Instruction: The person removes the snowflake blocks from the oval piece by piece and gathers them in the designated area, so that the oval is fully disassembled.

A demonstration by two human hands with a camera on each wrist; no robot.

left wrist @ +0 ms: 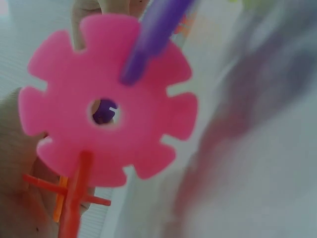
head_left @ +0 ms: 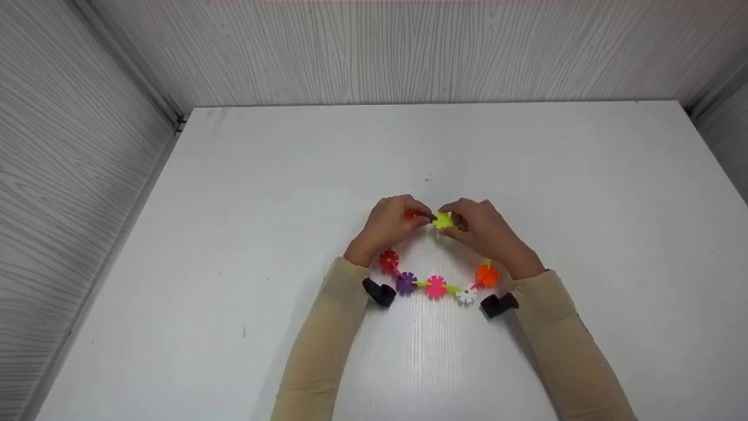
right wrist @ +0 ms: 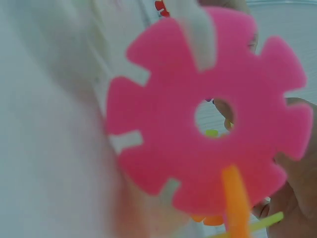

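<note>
The left hand (head_left: 390,222) pinches a narrow purple disc (head_left: 430,217) between thumb and fingertips, with a red-orange disc (head_left: 411,214) beside it; the right hand (head_left: 484,227) pinches a yellow-green disc (head_left: 443,220) against the purple one. Pink discs partly block the fingers in the left wrist view (left wrist: 59,104) and right (right wrist: 158,114). Between the wrists, a linked chain (head_left: 436,287) of multicoloured notched discs curves on the white tabletop (head_left: 193,280), near two black wrist cameras (head_left: 380,292).

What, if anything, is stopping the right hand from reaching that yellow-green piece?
Nothing visible: the right hand pinches the yellow-green piece, next to the purple piece by the left hand. The connected row of pieces lies nearer the person, not between them.
</note>
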